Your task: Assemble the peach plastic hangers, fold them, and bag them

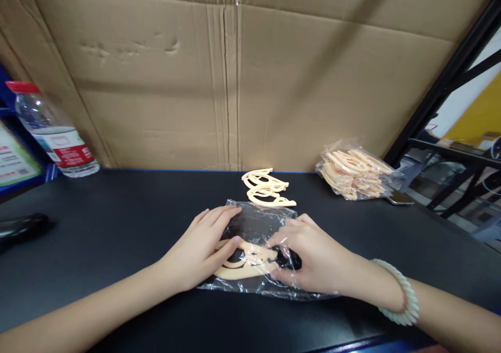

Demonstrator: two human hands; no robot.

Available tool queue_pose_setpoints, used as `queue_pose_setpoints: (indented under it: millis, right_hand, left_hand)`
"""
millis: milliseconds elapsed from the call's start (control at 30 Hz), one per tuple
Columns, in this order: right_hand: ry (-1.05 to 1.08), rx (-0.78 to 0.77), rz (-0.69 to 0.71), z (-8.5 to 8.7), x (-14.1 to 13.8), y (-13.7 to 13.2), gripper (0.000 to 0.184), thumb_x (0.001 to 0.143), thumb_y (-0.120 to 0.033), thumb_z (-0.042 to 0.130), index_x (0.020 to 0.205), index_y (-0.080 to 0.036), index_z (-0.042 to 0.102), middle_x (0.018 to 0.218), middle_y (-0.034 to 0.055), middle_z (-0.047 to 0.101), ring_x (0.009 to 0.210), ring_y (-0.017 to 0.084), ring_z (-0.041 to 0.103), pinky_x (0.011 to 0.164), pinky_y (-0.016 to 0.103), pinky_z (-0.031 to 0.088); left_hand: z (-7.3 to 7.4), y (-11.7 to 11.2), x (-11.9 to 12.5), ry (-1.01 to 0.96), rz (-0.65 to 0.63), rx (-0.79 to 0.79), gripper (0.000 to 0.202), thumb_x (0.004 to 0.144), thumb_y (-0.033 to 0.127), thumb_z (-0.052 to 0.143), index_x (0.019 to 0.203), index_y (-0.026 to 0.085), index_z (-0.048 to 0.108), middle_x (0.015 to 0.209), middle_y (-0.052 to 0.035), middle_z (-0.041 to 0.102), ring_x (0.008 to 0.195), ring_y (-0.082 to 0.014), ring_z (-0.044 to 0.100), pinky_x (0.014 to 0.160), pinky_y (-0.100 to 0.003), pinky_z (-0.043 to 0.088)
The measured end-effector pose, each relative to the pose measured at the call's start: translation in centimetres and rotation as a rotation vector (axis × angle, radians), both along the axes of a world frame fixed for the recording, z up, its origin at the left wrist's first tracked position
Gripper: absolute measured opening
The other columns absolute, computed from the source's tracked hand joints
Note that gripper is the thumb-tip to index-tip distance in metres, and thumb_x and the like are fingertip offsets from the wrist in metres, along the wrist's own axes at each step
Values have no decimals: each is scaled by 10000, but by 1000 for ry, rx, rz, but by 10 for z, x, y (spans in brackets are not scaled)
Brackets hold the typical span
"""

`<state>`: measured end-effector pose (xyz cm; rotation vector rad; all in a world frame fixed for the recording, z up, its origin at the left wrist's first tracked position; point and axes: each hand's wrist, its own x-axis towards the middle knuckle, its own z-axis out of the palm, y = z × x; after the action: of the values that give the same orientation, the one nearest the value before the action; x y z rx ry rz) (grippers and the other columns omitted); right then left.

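Note:
A clear plastic bag (pixel 254 222) lies on the black table before me, with cream plastic folding hangers (pixel 238 273) in its lower part. My left hand (pixel 199 251) rests on the bag's left side, fingers stretched out and the thumb touching the hangers through the film. On the right, my right hand (pixel 309 254) has its fingers curled and pinches the bag near the ends of the hangers; its fingertips are partly hidden by plastic and glare. Just beyond the bag, more loose cream hangers (pixel 270 191) lie on the table.
A packed clear bag of cream hangers (pixel 354 170) sits at the back right, with a phone-like flat object (pixel 400 198) beside it. A red-capped bottle (pixel 58 139) stands at the back left, and a dark object (pixel 23 226) lies at the left edge. Cardboard (pixel 156 81) walls the back.

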<state>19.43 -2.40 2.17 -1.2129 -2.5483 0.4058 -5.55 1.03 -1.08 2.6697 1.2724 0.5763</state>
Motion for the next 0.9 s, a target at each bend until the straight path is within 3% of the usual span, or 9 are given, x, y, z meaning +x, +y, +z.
queue_pose_setpoints:
  millis: [100,333,533,700,900]
  right_hand:
    - [19,10,17,-2,1,-1,288,752,-313,714,1023,-222,688,958,13,681,952,194,603,808,317,322]
    - [-10,0,40,0,3,-3,250,753,-198,645,1000,-204,680,1002,44,662,955,198,599,807,313,351]
    - [25,13,11,-8,1,0,403,736,-371,757,1097,-219,667,1025,34,668,1010,218,596,835,330,344]
    - [56,44,-35,-12,-1,2,253,774,-296,741,1004,-204,686,978,26,699,930,201,628,795,321,346]
    - [99,78,-105,-2,0,3,233,766,-224,738,997,-235,707,845,4,707,787,178,609,793,342,345]
  left_hand:
    - [0,0,0,-6,-3,0,458,970,416,402,1393,244,368,1440,-107,484,1314,-304,449,1092,-544,328]
    - [-1,0,-1,-4,-2,-6,456,973,405,399,1399,246,357,1446,-109,475,1317,-302,442,1100,-548,313]
    - [0,0,0,-5,-4,4,462,964,398,420,1394,235,379,1434,-113,493,1304,-304,462,1083,-532,350]
    - [-1,0,-1,-32,-5,22,461,965,421,417,1392,250,390,1427,-111,502,1290,-307,479,1083,-527,350]
    - [3,-2,0,-11,12,-30,450,987,417,362,1403,246,382,1447,-95,486,1319,-288,451,1090,-520,356]
